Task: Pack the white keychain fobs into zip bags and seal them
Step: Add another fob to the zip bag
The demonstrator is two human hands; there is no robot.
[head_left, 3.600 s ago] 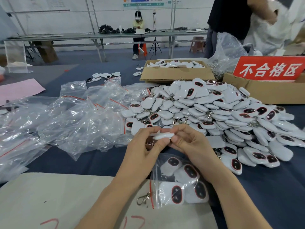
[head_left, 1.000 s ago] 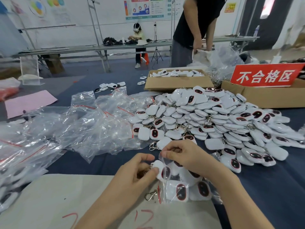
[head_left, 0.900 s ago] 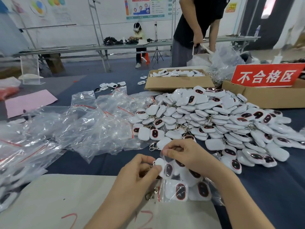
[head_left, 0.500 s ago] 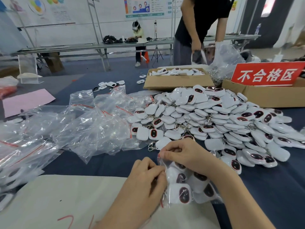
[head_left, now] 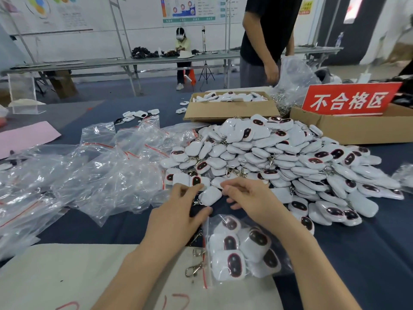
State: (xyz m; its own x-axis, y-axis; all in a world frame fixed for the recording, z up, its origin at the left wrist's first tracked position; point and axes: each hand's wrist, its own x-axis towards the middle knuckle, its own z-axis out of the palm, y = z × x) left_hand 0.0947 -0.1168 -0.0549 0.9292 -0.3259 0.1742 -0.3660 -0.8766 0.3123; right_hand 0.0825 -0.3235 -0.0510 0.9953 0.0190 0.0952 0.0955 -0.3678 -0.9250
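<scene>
A clear zip bag [head_left: 242,250] with a red seal strip lies on the table near me, holding several white keychain fobs; metal clips [head_left: 194,266] stick out of its mouth on the left. A big pile of white fobs [head_left: 279,157] covers the blue table beyond it. At the pile's near edge my left hand [head_left: 178,217] pinches one white fob [head_left: 210,195] between forefinger and thumb. My right hand [head_left: 251,199] is just right of that fob, fingers loosely curled, fingertips at its edge, and its forearm crosses above the bag.
A heap of empty zip bags [head_left: 93,175] lies left. Behind the pile stand a cardboard box of fobs [head_left: 230,109] and a second box [head_left: 357,128] with a red sign [head_left: 349,100]. A person [head_left: 266,41] stands at the far side. A beige sheet [head_left: 67,276] lies in front.
Both hands have let go of the filled bag, which now lies flat on the table. They moved forward to the pile's edge, and my left hand took a loose fob.
</scene>
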